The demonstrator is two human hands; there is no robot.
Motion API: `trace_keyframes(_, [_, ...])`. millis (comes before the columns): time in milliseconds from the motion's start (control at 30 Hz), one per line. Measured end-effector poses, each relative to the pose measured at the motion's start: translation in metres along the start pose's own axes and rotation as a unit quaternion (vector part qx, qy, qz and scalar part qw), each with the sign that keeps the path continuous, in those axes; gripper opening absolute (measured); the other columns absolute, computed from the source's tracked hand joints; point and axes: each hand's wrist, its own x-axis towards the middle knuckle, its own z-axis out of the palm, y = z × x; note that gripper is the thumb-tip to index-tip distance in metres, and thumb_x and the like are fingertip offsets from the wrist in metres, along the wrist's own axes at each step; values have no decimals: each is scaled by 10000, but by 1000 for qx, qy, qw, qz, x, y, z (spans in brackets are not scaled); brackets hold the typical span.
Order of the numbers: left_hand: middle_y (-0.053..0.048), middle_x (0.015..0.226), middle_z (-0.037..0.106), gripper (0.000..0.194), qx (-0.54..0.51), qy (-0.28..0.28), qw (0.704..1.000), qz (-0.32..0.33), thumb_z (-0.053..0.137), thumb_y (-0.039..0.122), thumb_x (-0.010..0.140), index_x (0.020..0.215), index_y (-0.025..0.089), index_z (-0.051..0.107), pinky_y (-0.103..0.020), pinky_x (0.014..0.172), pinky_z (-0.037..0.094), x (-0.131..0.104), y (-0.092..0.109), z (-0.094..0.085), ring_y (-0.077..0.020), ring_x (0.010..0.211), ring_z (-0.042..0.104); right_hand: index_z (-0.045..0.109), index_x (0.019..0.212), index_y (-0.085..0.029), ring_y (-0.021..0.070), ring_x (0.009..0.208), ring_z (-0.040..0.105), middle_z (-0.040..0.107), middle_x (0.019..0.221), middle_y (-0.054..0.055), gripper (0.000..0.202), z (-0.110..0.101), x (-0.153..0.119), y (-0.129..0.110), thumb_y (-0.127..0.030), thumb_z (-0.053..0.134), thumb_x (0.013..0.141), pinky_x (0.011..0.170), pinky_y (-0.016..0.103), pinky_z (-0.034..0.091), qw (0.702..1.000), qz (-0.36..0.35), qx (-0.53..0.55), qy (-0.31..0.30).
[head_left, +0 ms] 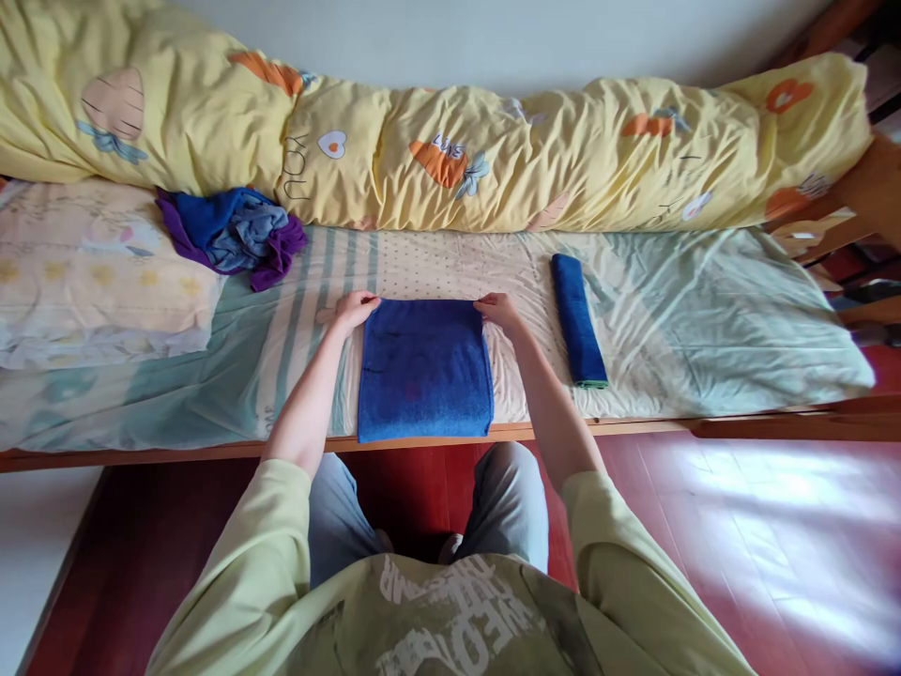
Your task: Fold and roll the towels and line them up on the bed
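Note:
A blue towel (426, 371) lies spread flat on the bed, its near edge reaching the wooden bed rail. My left hand (357, 308) pinches its far left corner between thumb and fingers. At the far right corner, my right hand (496, 308) grips the cloth the same way. To the right rests a folded blue towel (579, 321), a narrow strip with a green edge showing at its near end. A crumpled heap of purple, blue and grey-blue cloths (243, 235) sits to the left, beyond my left hand.
A rolled yellow quilt (521, 160) with carrot prints runs along the wall at the back. On the left lies a pale flowered pillow (105, 272). The striped bed sheet (676, 329) covers the mattress. A wooden rail (633, 425) edges the bed above the red floor (704, 526).

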Motion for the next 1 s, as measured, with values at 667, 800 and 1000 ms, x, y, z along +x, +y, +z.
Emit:
trace_keyframes(667, [-78,802,710,415,-89,-140,976,-139,944,313,695,952,112,687,-336,718,625,-18,32,-35,-177,687,680,744,734,-164,190,786,587,660,743,58,322,-11,-10,7,-474,823,769,786,291,489,981,-123,-152,17])
trace_keyframes(800, [-77,809,702,437,-111,-158,968,-158,909,378,744,992,122,656,-331,684,636,-58,22,-39,-180,676,693,677,632,-160,149,630,516,528,566,3,427,-15,-35,19,-545,778,786,633,265,407,984,-70,-153,-60])
trace_keyframes(1000, [-77,876,707,588,-148,-180,961,-151,897,500,712,1103,144,639,-352,672,655,-152,-12,-46,-207,723,721,717,742,-140,136,591,525,604,611,12,505,-28,-93,46,-625,820,646,537,243,359,993,-31,-29,-107])
